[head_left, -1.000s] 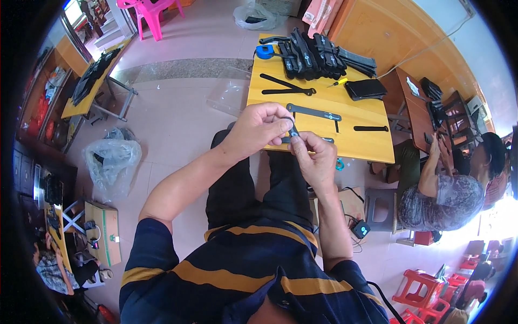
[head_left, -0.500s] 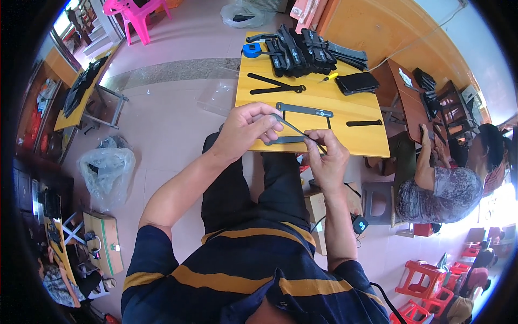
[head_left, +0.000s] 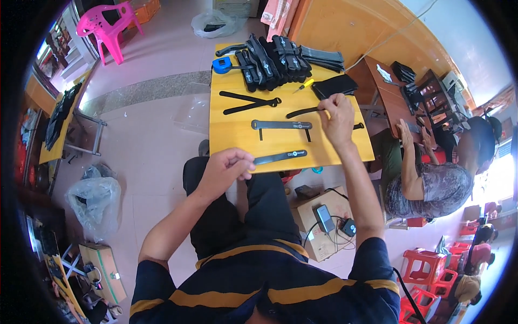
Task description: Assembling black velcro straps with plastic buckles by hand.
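Observation:
My right hand [head_left: 338, 121] is closed over the right side of the yellow table, pinching one end of a thin black strap [head_left: 303, 113] that points left. At the table's near edge my left hand [head_left: 229, 168] has its fingers curled together around the left end of a grey strap [head_left: 280, 157]; the fingers hide that end. Another grey strap [head_left: 281, 125] lies across two short dark marks on the table between the hands. Beyond it, two black straps [head_left: 248, 102] form a narrow V. A black strap end [head_left: 358, 126] shows just right of my right wrist.
Bundled black straps [head_left: 275, 63], a blue tape measure [head_left: 221, 66], a yellow-handled tool [head_left: 304, 86] and a dark stack [head_left: 334, 86] lie along the far side of the yellow table [head_left: 221, 141]. A person [head_left: 431, 183] sits at the right. A carton [head_left: 318, 237] stands below the table.
My hands have parted: the right moved away and to the right with a black strap, the left came down to the near edge. The whole view has shifted slightly.

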A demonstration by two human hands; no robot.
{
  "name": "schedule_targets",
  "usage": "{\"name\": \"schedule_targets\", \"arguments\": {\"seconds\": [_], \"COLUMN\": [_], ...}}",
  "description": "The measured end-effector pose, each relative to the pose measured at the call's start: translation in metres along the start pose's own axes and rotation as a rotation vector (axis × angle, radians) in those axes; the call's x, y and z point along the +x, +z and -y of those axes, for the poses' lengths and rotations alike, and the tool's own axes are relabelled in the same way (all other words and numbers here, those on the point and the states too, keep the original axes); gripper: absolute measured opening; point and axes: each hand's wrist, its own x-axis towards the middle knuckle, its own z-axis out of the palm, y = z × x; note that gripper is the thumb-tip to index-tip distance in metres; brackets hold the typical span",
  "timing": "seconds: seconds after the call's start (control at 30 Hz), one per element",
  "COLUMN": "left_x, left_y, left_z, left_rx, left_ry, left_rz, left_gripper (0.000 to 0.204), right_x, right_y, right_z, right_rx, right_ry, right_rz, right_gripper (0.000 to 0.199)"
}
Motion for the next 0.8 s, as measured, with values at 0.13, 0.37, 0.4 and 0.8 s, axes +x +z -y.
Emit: {"name": "schedule_targets", "arguments": {"seconds": [0.13, 0.37, 0.4, 0.8], "left_x": [-0.011, -0.03, -0.031, -0.003], "left_y": [-0.014, -0.039, -0.04, 0.009], "left_z": [0.019, 0.052, 0.051, 0.035], "left_rx": [0.069, -0.068, -0.067, 0.739], "left_ry": [-0.025, -0.136, -0.149, 0.372], "left_rz": [-0.046, -0.176, -0.195, -0.194], "left_gripper": [0.014, 0.013, 0.013, 0.026], "right_x": [0.002, -0.05, -0.053, -0.076], "right_y": [0.032, 0.08, 0.08, 0.017], "right_z": [-0.067, -0.14, -0.144, -0.02], "right_rx": [-0.114, -0.193, -0.195, 0.346], "right_ry": [-0.041, 0.216, 0.222, 0.377], "right_rz": [0.074, 0.339, 0.343, 0.196], "right_gripper": [0.015, 0.009, 0.009, 0.012]}}
